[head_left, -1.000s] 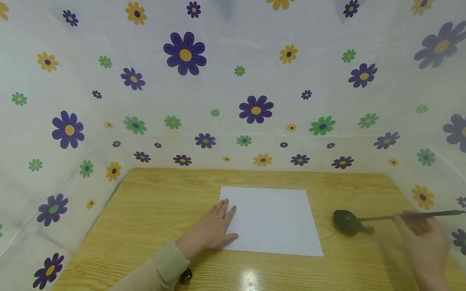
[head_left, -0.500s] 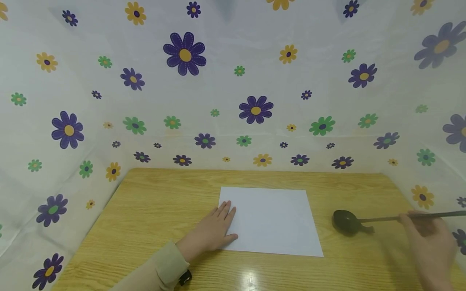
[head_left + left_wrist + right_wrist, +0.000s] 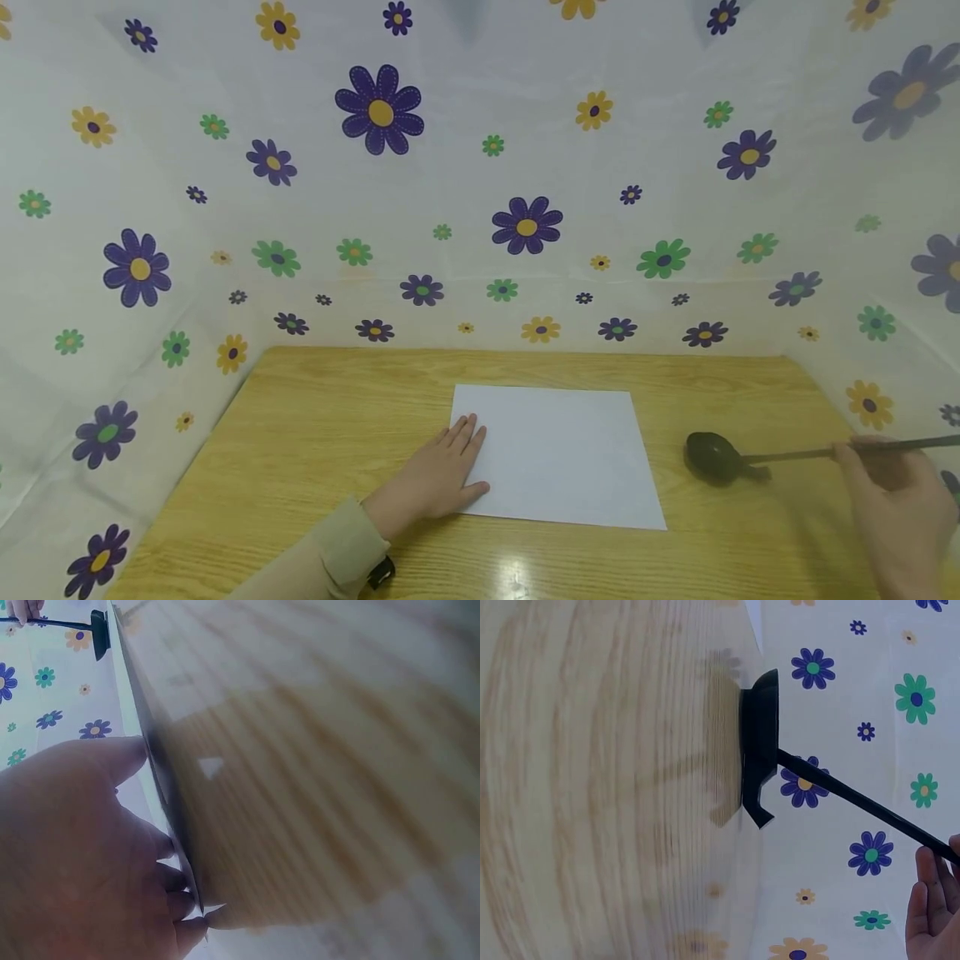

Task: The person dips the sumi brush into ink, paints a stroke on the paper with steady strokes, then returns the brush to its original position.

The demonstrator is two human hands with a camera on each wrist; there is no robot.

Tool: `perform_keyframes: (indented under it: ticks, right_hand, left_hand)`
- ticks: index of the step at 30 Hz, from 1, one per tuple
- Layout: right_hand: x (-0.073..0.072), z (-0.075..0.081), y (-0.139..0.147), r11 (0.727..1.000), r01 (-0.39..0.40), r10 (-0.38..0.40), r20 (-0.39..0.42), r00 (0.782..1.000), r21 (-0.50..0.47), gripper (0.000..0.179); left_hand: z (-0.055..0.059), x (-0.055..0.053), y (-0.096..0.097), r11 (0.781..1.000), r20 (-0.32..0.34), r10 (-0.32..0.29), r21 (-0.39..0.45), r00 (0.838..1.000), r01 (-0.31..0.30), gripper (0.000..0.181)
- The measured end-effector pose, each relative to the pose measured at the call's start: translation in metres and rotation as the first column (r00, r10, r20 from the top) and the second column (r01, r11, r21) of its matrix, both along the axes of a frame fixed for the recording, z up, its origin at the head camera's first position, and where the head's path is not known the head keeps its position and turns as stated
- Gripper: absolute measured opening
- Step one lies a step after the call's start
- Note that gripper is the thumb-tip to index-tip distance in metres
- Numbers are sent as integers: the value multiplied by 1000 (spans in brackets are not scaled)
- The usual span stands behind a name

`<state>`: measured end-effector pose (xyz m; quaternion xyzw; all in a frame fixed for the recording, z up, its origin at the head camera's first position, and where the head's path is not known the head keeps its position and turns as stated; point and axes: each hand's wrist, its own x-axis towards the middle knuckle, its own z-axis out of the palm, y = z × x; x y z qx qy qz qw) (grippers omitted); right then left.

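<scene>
My left hand (image 3: 442, 471) lies flat on the left edge of a white sheet of paper (image 3: 562, 458), fingers spread and thumb pointing right. In the left wrist view this hand (image 3: 90, 840) has its fingertips at the paper's edge. To the right of the sheet stands a small black dish (image 3: 711, 457) with a short stubby handle, also a black dish (image 3: 759, 735) in the right wrist view. My right hand (image 3: 900, 504) pinches a long slim dark stick, like a writing brush (image 3: 787, 454). Its far end reaches the dish's rim; the tip is hidden.
The wood-grain table (image 3: 337, 408) is shiny and reflects light near its front. A white curtain (image 3: 450, 175) printed with purple, yellow and green flowers closes off the back and both sides.
My right hand has moved a little to the right, drawing the brush the same way. The dish, the paper and my left hand have stayed almost still.
</scene>
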<state>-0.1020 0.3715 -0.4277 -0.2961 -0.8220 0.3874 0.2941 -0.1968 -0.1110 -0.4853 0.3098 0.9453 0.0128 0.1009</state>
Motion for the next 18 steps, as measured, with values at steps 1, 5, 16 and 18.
perform_keyframes:
  ticks: [1, 5, 16, 18]
  right_hand:
    - [1, 0, 1, 1000, -2, 2, -8, 1000, 2, 28]
    - [0, 1, 6, 1000, -10, 10, -20, 1000, -2, 30]
    - [-1, 9, 13, 995, -99, 94, -245, 965, -9, 46]
    - [0, 12, 12, 993, -99, 79, -271, 959, -61, 47]
  left_hand:
    - [0, 0, 0, 1000, 0, -1, 0, 1000, 1, 81]
    - [0, 0, 1, 1000, -3, 1, -2, 1000, -1, 81]
    - [1, 1, 0, 1000, 6, 8, 10, 1000, -8, 81]
    - [1, 1, 0, 1000, 5, 7, 7, 1000, -7, 81]
